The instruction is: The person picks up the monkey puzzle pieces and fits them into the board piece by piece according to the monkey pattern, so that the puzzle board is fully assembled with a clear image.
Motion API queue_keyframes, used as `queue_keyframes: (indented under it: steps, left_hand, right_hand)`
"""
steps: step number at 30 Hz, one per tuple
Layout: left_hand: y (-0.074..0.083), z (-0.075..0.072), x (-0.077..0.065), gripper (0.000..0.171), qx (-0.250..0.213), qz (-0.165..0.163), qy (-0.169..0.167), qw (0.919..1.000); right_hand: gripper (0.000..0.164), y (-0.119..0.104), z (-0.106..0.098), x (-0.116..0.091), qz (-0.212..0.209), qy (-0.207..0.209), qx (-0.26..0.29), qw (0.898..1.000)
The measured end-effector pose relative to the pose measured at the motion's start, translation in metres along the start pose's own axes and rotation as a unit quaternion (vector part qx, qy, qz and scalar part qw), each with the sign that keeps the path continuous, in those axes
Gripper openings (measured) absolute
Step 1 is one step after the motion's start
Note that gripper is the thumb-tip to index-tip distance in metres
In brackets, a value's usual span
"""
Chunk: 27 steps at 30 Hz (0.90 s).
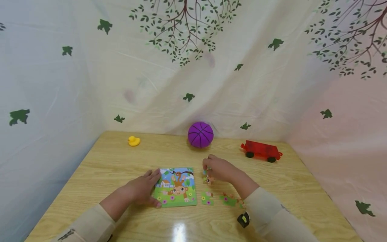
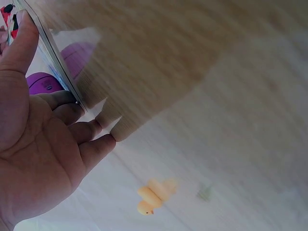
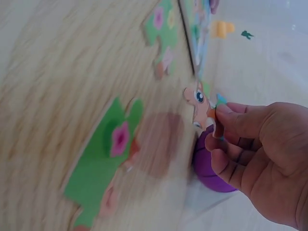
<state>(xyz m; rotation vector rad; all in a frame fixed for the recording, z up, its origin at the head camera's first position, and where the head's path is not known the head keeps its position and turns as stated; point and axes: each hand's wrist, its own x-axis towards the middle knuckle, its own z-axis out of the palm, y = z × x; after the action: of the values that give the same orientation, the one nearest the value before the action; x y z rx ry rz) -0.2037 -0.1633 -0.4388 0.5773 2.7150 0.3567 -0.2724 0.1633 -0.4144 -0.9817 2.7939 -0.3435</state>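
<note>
A square picture board (image 1: pixel 176 188) with a hanging monkey lies flat on the table. My left hand (image 1: pixel 142 188) rests along its left side, fingers and thumb spread; the left wrist view shows the fingertips (image 2: pixel 79 113) at the board's edge. To the board's right, my right hand (image 1: pixel 222 169) pinches a jigsaw piece between thumb and fingers, mostly covered by them. Right at those fingertips is a piece with a monkey's eye (image 3: pixel 199 98). Nearer me lie a green flowered piece (image 1: pixel 207 198) and a longer green section (image 3: pixel 103 156) with a pink flower.
A purple basketball (image 1: pixel 200 134) stands at the back of the wooden table (image 1: pixel 121 161). The yellow rubber duck (image 1: pixel 134 141) is at the back left, and a red toy wagon (image 1: pixel 261 150) is at the back right. Printed cloth hangs behind and at both sides.
</note>
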Motion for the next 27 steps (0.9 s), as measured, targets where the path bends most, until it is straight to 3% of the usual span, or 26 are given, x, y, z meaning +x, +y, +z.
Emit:
queue_keyframes:
  steps: [5,11,20,27]
  left_hand:
    - [-0.001,0.0,0.0,0.114,0.001,-0.003,-0.003,1.0]
    - [-0.002,0.0,0.001,0.115,0.002,0.001,-0.003,1.0]
    - [-0.001,-0.002,-0.001,0.113,0.002,0.004,0.003,1.0]
    - [0.0,-0.002,-0.001,0.113,0.002,0.005,0.005,1.0]
  right_hand:
    - [0.007,-0.018,-0.003,0.015,-0.03,-0.006,0.045,0.999]
    - [0.004,-0.05,0.001,0.034,-0.04,-0.041,0.054,0.997]
    - [0.008,-0.079,0.028,0.059,-0.032,-0.064,0.016,0.997]
    - [0.026,-0.087,0.035,0.061,-0.011,-0.062,-0.041,0.997]
